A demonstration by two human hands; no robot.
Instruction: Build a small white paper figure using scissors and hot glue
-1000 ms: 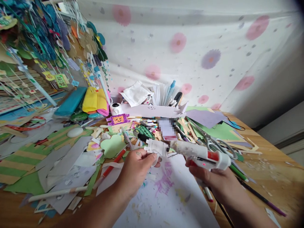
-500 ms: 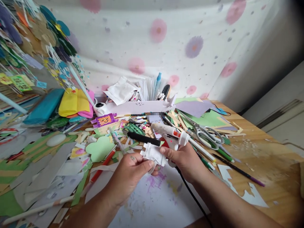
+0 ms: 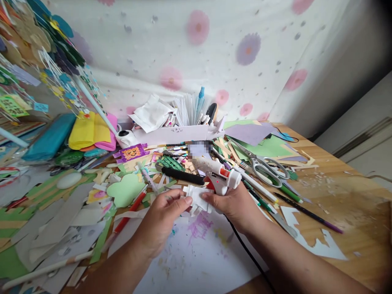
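Observation:
Between my hands is a small folded white paper piece (image 3: 197, 197) with notched edges. My left hand (image 3: 167, 212) pinches its left side between thumb and fingers. My right hand (image 3: 234, 206) is wrapped round a white hot glue gun (image 3: 222, 179), its nozzle pointing up and left, and the right thumb presses on the paper's right side. A black cord (image 3: 245, 247) runs from the gun down toward the front edge. Below the hands lies a white sheet (image 3: 190, 261) with purple and yellow marks. The fingers behind the paper are mostly hidden.
Scissors (image 3: 260, 165) lie right of the glue gun among pens and paper strips. A black bar-shaped object (image 3: 183, 176) and a red marker (image 3: 134, 206) lie near my left hand. Behind stands a white box (image 3: 177, 134) of supplies. Paper scraps (image 3: 61, 228) cover the left side.
The white paper piece has been turned slightly, and my left fingers have shifted on it. The glue gun stays in my right hand. The camera view has moved a little.

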